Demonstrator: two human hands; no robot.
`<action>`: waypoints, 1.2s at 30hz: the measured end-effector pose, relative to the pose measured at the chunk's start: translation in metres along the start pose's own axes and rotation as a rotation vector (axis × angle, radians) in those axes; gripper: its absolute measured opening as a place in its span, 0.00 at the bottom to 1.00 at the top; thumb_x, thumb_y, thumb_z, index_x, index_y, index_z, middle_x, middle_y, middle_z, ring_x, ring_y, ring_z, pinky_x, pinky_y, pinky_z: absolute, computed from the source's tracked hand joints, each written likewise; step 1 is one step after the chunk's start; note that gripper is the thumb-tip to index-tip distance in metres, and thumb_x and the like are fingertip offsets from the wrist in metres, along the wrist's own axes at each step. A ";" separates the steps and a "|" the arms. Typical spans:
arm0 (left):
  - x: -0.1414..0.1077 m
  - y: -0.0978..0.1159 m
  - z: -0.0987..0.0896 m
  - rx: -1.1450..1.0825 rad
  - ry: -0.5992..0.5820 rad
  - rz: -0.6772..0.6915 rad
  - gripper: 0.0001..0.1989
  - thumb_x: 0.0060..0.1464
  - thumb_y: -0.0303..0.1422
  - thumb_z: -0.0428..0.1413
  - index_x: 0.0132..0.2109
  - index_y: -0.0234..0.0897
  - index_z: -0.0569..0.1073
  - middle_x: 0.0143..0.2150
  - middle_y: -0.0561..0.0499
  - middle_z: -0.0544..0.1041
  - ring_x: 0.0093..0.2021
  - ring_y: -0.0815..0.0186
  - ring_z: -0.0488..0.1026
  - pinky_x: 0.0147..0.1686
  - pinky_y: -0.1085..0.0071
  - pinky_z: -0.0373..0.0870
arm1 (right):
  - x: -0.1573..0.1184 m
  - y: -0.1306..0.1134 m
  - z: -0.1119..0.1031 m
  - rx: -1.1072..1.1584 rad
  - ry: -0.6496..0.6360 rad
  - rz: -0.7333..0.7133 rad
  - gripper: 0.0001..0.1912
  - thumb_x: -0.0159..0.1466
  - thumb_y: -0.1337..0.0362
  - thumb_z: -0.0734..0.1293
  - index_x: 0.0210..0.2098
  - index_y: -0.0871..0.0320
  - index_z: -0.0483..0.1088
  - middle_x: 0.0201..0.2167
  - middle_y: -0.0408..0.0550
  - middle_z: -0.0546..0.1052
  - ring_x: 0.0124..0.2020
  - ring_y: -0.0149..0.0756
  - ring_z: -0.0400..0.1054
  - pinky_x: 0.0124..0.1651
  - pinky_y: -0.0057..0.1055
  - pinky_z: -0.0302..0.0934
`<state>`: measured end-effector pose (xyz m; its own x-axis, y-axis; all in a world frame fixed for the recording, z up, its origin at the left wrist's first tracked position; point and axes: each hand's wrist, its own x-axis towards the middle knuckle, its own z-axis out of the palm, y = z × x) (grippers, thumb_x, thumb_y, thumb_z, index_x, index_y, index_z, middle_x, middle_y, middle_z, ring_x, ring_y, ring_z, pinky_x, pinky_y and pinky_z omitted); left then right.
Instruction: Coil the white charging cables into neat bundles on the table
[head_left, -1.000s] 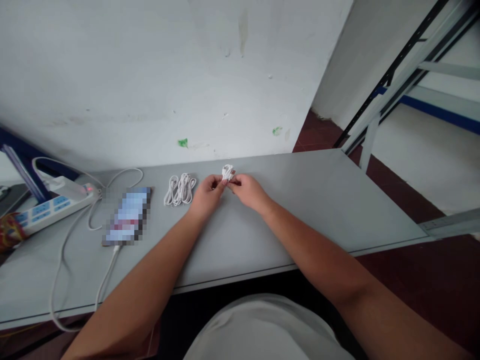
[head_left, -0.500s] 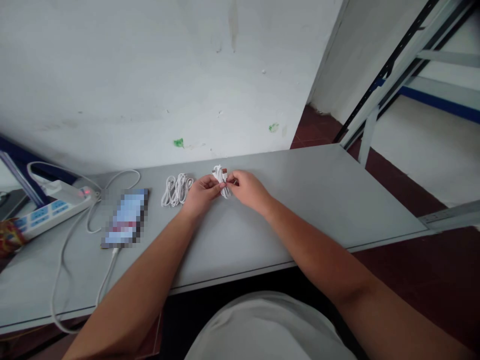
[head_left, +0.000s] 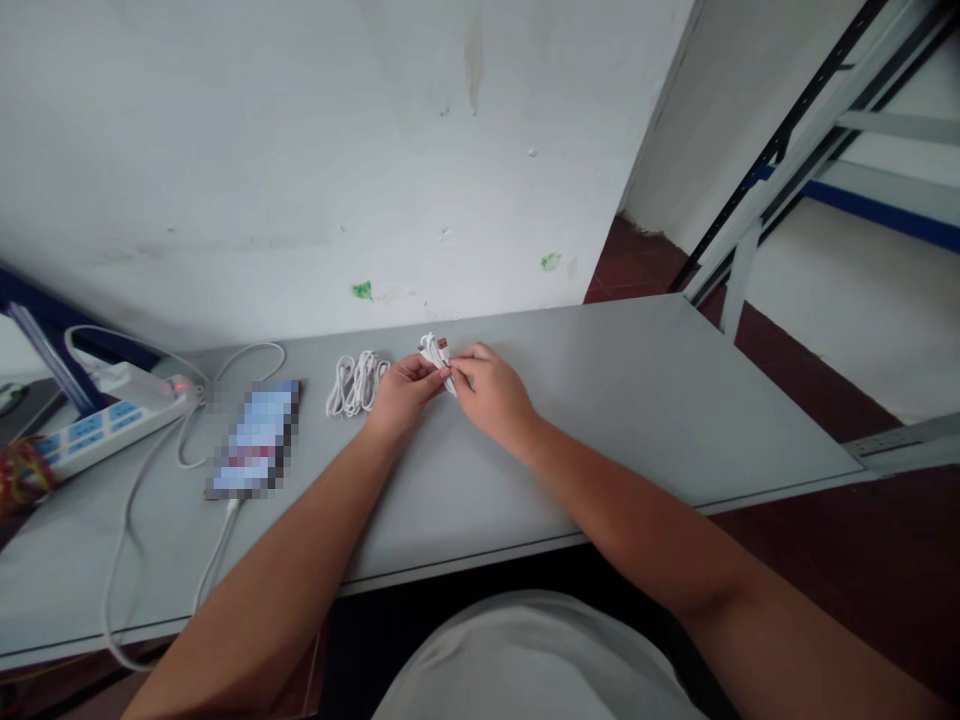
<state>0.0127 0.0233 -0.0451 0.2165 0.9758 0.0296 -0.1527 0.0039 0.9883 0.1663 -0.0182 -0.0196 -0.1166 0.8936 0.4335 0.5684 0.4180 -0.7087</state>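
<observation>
A bundled white cable (head_left: 434, 349) with an orange-red plug end is between my two hands, over the grey table (head_left: 600, 400). My left hand (head_left: 406, 394) pinches the bundle from the left, thumb and fingers closed on it. On its right side, my right hand (head_left: 491, 388) has its fingers closed at the bundle's middle, hiding part of it. Coiled white cables (head_left: 358, 384) lie on the table just left of my left hand.
A phone (head_left: 259, 438) with a blurred screen lies at the left, with a white cord attached. Beyond it is a power strip (head_left: 112, 420) with a white plug and loose cords. A wall stands behind the table; a metal frame (head_left: 750, 230) rises at the right.
My right hand has turned and closed further over the bundle, covering more of its lower part. The bundle's top has tilted slightly left. The view has shifted a little.
</observation>
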 end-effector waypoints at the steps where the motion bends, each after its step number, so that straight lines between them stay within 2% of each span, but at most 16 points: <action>1: 0.000 0.000 0.000 0.000 0.001 0.002 0.17 0.40 0.39 0.68 0.34 0.34 0.75 0.43 0.45 0.79 0.44 0.62 0.75 0.44 0.65 0.72 | 0.001 0.001 -0.001 0.016 0.010 0.012 0.11 0.65 0.66 0.60 0.33 0.56 0.74 0.37 0.49 0.71 0.37 0.35 0.64 0.42 0.31 0.57; 4: -0.001 0.000 -0.002 0.010 -0.021 -0.005 0.17 0.40 0.39 0.68 0.34 0.33 0.76 0.43 0.44 0.79 0.46 0.60 0.75 0.45 0.64 0.72 | 0.007 0.007 -0.006 0.117 -0.015 0.096 0.11 0.64 0.63 0.62 0.27 0.57 0.73 0.29 0.45 0.69 0.31 0.32 0.63 0.37 0.29 0.56; 6: -0.001 -0.001 -0.002 0.020 -0.061 -0.017 0.17 0.40 0.39 0.68 0.35 0.32 0.76 0.42 0.43 0.79 0.47 0.59 0.75 0.45 0.63 0.72 | 0.012 0.013 -0.012 0.225 -0.117 0.180 0.11 0.63 0.60 0.63 0.26 0.57 0.72 0.24 0.42 0.69 0.28 0.31 0.62 0.33 0.29 0.54; 10: -0.001 -0.002 -0.003 0.057 -0.132 -0.056 0.17 0.39 0.39 0.69 0.35 0.32 0.78 0.39 0.44 0.80 0.44 0.58 0.76 0.44 0.63 0.73 | 0.019 0.025 -0.025 0.404 -0.324 0.249 0.10 0.57 0.57 0.68 0.26 0.57 0.69 0.23 0.40 0.70 0.25 0.29 0.61 0.30 0.27 0.53; 13: -0.002 -0.002 -0.004 0.058 -0.169 -0.078 0.18 0.39 0.40 0.69 0.35 0.33 0.78 0.35 0.46 0.80 0.39 0.61 0.77 0.43 0.62 0.74 | 0.021 0.031 -0.030 0.465 -0.351 0.278 0.13 0.54 0.55 0.71 0.26 0.57 0.67 0.22 0.38 0.68 0.23 0.27 0.58 0.28 0.27 0.51; 19: -0.005 0.003 -0.002 0.126 -0.333 -0.085 0.17 0.40 0.40 0.68 0.36 0.33 0.79 0.33 0.45 0.81 0.37 0.59 0.78 0.44 0.59 0.74 | 0.020 0.038 -0.021 0.678 -0.474 0.364 0.15 0.51 0.55 0.73 0.27 0.57 0.66 0.22 0.38 0.69 0.21 0.25 0.57 0.26 0.26 0.51; 23: -0.008 0.012 0.003 0.152 -0.416 -0.071 0.16 0.43 0.39 0.67 0.37 0.33 0.80 0.35 0.44 0.81 0.38 0.57 0.79 0.46 0.58 0.73 | 0.019 0.041 -0.014 0.829 -0.555 0.473 0.16 0.49 0.56 0.75 0.28 0.57 0.65 0.20 0.37 0.68 0.20 0.25 0.57 0.24 0.25 0.49; 26: -0.009 0.014 0.005 0.142 -0.452 -0.082 0.16 0.44 0.39 0.66 0.39 0.33 0.79 0.37 0.43 0.81 0.40 0.57 0.79 0.47 0.58 0.72 | 0.018 0.039 -0.014 0.915 -0.567 0.556 0.17 0.48 0.59 0.75 0.29 0.56 0.64 0.20 0.37 0.68 0.20 0.25 0.57 0.24 0.25 0.49; 29: -0.007 0.010 0.004 0.137 -0.433 -0.094 0.17 0.44 0.41 0.66 0.39 0.33 0.79 0.36 0.44 0.81 0.38 0.58 0.79 0.46 0.59 0.73 | 0.017 0.033 -0.013 1.010 -0.539 0.607 0.17 0.47 0.61 0.75 0.28 0.56 0.63 0.20 0.36 0.67 0.20 0.25 0.57 0.26 0.26 0.51; 33: -0.004 0.002 0.002 0.100 -0.404 -0.099 0.18 0.45 0.42 0.65 0.39 0.33 0.78 0.36 0.44 0.81 0.38 0.58 0.79 0.42 0.61 0.74 | 0.015 0.027 -0.008 1.050 -0.480 0.630 0.19 0.47 0.59 0.75 0.27 0.55 0.61 0.20 0.36 0.65 0.21 0.26 0.58 0.26 0.27 0.52; 36: -0.003 0.001 0.002 0.061 -0.393 -0.096 0.18 0.47 0.42 0.64 0.40 0.32 0.77 0.36 0.45 0.81 0.37 0.60 0.78 0.41 0.63 0.74 | 0.015 0.028 -0.006 0.990 -0.423 0.594 0.21 0.49 0.55 0.74 0.27 0.55 0.58 0.20 0.36 0.63 0.21 0.27 0.57 0.26 0.27 0.51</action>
<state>0.0138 0.0202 -0.0443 0.5806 0.8140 -0.0198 -0.0586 0.0661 0.9961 0.1851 0.0061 -0.0299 -0.4102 0.8932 -0.1842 -0.2187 -0.2924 -0.9310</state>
